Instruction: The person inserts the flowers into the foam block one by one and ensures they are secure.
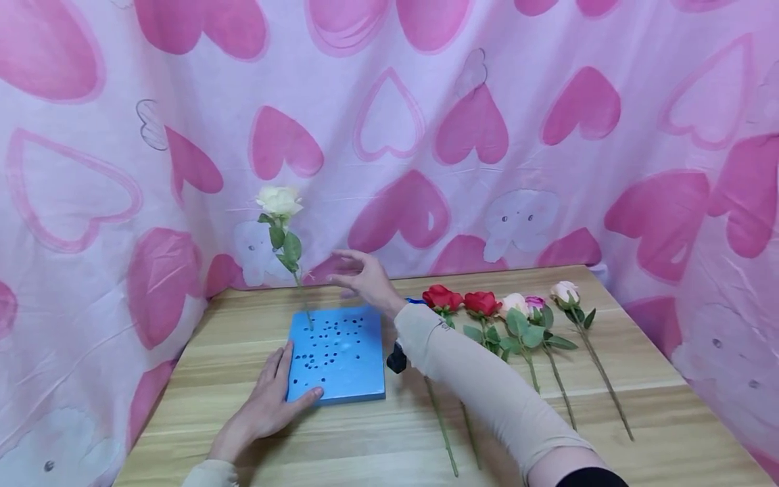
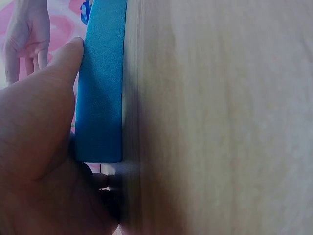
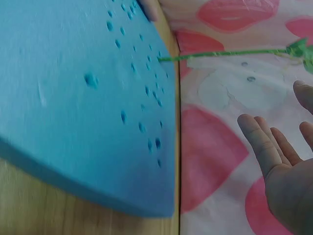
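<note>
A blue foam block (image 1: 341, 385) dotted with holes lies on the table. My left hand (image 1: 268, 406) holds its near left corner, thumb at the front edge and fingers along the left side; the left wrist view shows the thumb (image 2: 68, 58) against the block's top edge. One white rose (image 1: 278, 201) stands upright in the block's far left part, its green stem (image 3: 220, 54) stuck into a hole. To the right of that stem, my right hand (image 1: 363, 276) hovers above the far edge with fingers spread and nothing held. In the right wrist view the stem is apart from its fingers (image 3: 266, 142).
Right of the block lie red roses (image 1: 482, 304), a pale rose (image 1: 514, 304), a purple flower (image 1: 535, 303) and a cream rose (image 1: 565, 292), stems toward me. The right forearm crosses over some stems. A heart-printed curtain (image 1: 389, 223) hangs behind the wooden table (image 1: 341, 446).
</note>
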Available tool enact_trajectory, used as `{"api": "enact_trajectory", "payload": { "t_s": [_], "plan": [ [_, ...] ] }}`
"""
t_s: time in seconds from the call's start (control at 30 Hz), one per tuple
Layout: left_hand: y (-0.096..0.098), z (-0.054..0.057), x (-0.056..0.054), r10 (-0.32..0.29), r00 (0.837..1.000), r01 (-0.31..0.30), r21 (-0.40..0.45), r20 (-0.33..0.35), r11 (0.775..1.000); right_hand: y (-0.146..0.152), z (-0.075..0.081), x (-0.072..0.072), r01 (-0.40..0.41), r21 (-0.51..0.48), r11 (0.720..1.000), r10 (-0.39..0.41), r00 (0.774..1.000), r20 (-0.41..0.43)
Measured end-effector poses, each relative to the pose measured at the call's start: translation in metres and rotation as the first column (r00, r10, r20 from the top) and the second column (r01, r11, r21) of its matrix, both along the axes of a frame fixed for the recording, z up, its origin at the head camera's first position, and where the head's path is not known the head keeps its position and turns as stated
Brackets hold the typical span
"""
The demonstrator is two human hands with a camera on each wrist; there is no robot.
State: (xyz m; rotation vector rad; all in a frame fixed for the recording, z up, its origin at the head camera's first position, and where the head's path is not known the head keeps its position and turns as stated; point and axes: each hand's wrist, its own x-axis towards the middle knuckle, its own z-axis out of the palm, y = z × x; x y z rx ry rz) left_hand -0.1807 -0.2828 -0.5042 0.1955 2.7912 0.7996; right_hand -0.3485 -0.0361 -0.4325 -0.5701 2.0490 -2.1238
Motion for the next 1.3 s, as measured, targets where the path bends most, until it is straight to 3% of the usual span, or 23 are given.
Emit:
{"api": "enact_trajectory", "payload": {
  "t_s": [0.47, 0.77, 1.3],
  "plan": [
    [-0.001, -0.004, -0.003, -0.018, 1.0, 0.018, -0.004, -0.007, 1.0, 0.052, 0.005, -0.007, 0.024, -0.022, 0.999, -0.024, 1.0, -0.01],
    [0.0, -0.003, 0.0, -0.024, 0.999, 0.024, 0.004, -0.048, 1.0, 0.086, 0.004, -0.008, 0.062, 0.0, 0.998, -0.062, 0.998, -0.009],
    [0.0, -0.003, -0.002, -0.036, 0.999, 0.036, -0.011, -0.028, 0.999, 0.16, 0.026, -0.01, 0.183, -0.004, 0.983, -0.183, 0.983, -0.032]
  ]
}}
